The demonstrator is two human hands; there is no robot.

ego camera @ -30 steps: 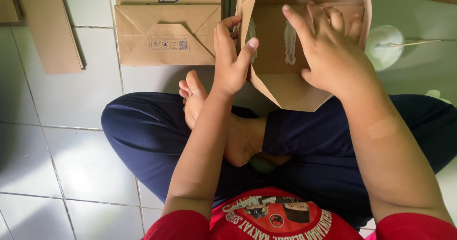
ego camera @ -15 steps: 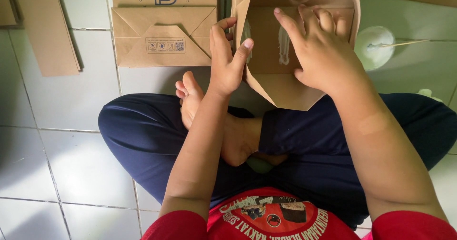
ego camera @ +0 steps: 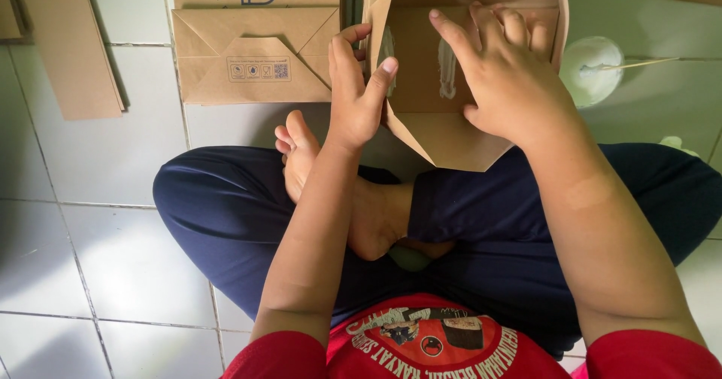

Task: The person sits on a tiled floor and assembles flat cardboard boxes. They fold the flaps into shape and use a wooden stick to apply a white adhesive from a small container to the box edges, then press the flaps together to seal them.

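While the person sat cross-legged on the tiled floor [ego camera: 113, 259], the left hand [ego camera: 357, 93] pinched the side flap of an unfinished brown paper bag [ego camera: 451, 134], thumb and fingers closed on its edge. The right hand [ego camera: 511, 86] lay spread and flat on the bag's folded bottom panel, gripping nothing. White glue streaks [ego camera: 447, 69] showed just beside its fingertips, so the step in hand looked like gluing the bottom; pressing the flaps down seemed called for. Beyond the right fingers, a small white bowl [ego camera: 594, 67] held glue and a thin stick [ego camera: 639, 64]. Finished bags [ego camera: 252, 48] lay beyond the left.
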